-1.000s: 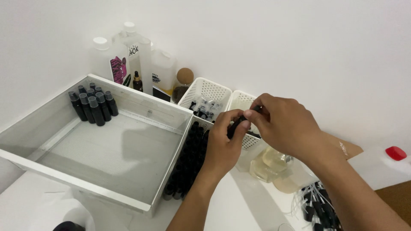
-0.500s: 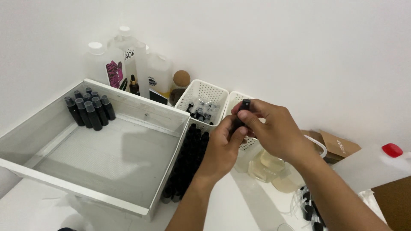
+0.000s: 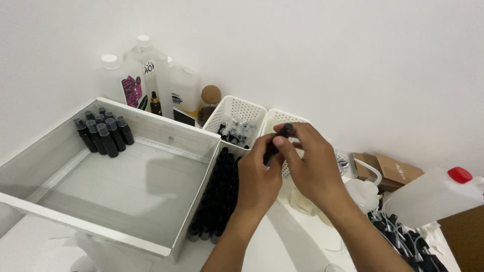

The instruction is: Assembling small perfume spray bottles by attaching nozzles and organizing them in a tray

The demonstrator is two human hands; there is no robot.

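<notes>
Inside the white tray [image 3: 166, 133], in its far left corner, stand seven small black capped bottles [image 3: 103, 132]. Behind the tray are three large clear plastic bottles [image 3: 146, 75] and one small amber dropper bottle [image 3: 156, 104]. To the tray's right sit two white perforated baskets [image 3: 237, 113] and one red-capped jug [image 3: 433, 194].

Your two forearms rise from the lower edge of the frame, bare to the elbow with no sleeve showing. Your left hand [image 3: 257, 179] and right hand [image 3: 312, 168] wear no gloves, rings, watch or bracelet. Your fingernails [image 3: 278, 142] are short and unpainted.
</notes>
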